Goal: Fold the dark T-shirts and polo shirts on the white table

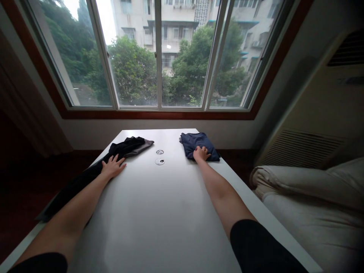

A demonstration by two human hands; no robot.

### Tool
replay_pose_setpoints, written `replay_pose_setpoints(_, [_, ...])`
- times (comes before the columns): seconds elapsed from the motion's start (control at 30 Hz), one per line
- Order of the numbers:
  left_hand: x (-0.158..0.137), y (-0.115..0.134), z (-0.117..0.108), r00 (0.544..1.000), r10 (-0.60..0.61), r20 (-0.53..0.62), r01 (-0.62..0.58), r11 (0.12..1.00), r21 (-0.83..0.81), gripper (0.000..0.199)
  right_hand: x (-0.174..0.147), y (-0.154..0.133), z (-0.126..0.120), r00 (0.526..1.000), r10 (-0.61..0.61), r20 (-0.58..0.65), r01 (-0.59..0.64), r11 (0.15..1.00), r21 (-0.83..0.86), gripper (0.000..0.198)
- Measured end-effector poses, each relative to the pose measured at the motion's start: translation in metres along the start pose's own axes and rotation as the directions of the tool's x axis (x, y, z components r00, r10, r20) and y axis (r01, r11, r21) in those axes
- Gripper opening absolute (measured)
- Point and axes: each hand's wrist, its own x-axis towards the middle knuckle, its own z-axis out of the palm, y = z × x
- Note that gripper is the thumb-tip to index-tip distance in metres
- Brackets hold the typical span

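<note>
Along the left edge of the white table (159,212) lies a crumpled black garment (82,182) with a grey part (139,148) at its far end. My left hand (113,167) rests at its inner side, fingers spread and touching the cloth. At the far right corner of the table is a folded navy blue garment (196,140). On its near part lies my right hand (201,153), fingers curled against the fabric. Whether cloth is pinched between those fingers is hard to make out.
Two round cable-hole covers (159,162) sit in the tabletop between the garments. Beyond the table is a wide window with a brown frame (159,115). A light padded sofa (309,204) stands close on the right, with a floor-standing air conditioner (318,113) behind it.
</note>
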Motion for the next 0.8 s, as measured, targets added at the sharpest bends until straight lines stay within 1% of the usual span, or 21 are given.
replay_pose_setpoints(0.13, [0.011, -0.010, 0.006, 0.998, 0.003, -0.064, -0.002, 1.000, 0.014, 0.059, 0.009, 0.012, -0.006, 0.999, -0.035, -0.014, 0.035, 0.999, -0.013, 0.028])
replay_pose_setpoints(0.2, [0.009, -0.008, 0.008, 0.996, 0.011, -0.093, -0.010, 1.000, 0.012, 0.057, 0.013, 0.017, -0.009, 0.999, -0.033, -0.014, 0.033, 0.999, -0.016, 0.031])
replay_pose_setpoints(0.27, [0.004, -0.001, 0.010, 0.985, 0.033, -0.168, -0.030, 0.999, 0.022, 0.053, 0.014, 0.020, -0.010, 0.999, -0.042, -0.013, 0.042, 0.999, -0.023, 0.037])
replay_pose_setpoints(0.33, [-0.003, 0.008, 0.011, 0.957, 0.043, -0.288, -0.037, 0.999, 0.029, 0.047, 0.013, 0.021, -0.011, 0.997, -0.075, -0.017, 0.074, 0.996, -0.039, 0.042])
replay_pose_setpoints(0.37, [-0.007, 0.014, 0.012, 0.937, 0.040, -0.347, -0.035, 0.999, 0.022, 0.044, 0.012, 0.020, -0.011, 0.996, -0.086, -0.010, 0.086, 0.996, -0.037, 0.040])
replay_pose_setpoints(0.4, [-0.010, 0.019, 0.013, 0.917, 0.033, -0.398, -0.033, 0.999, 0.005, 0.042, 0.011, 0.020, -0.012, 0.996, -0.089, 0.005, 0.089, 0.996, -0.024, 0.035])
replay_pose_setpoints(0.47, [-0.017, 0.029, 0.014, 0.886, 0.020, -0.463, -0.047, 0.998, -0.047, 0.038, 0.008, 0.017, -0.015, 0.996, -0.073, 0.049, 0.072, 0.997, 0.026, 0.026])
replay_pose_setpoints(0.53, [-0.023, 0.038, 0.014, 0.870, 0.028, -0.493, -0.090, 0.991, -0.103, 0.036, 0.006, 0.012, -0.020, 0.996, -0.055, 0.076, 0.049, 0.996, 0.077, 0.024])
replay_pose_setpoints(0.67, [-0.029, 0.055, 0.013, 0.857, 0.121, -0.500, -0.247, 0.949, -0.194, 0.032, 0.000, -0.004, -0.031, 0.997, -0.075, 0.037, 0.068, 0.985, 0.156, 0.027])
replay_pose_setpoints(0.73, [-0.028, 0.062, 0.014, 0.854, 0.157, -0.496, -0.313, 0.916, -0.250, 0.032, -0.005, -0.015, -0.038, 0.988, -0.150, 0.024, 0.140, 0.961, 0.240, 0.027])
replay_pose_setpoints(0.77, [-0.027, 0.064, 0.015, 0.855, 0.164, -0.493, -0.336, 0.898, -0.283, 0.032, -0.009, -0.021, -0.043, 0.974, -0.225, 0.028, 0.205, 0.927, 0.313, 0.027])
replay_pose_setpoints(0.8, [-0.025, 0.067, 0.016, 0.857, 0.171, -0.487, -0.355, 0.880, -0.316, 0.033, -0.014, -0.028, -0.048, 0.945, -0.323, 0.042, 0.280, 0.871, 0.403, 0.027])
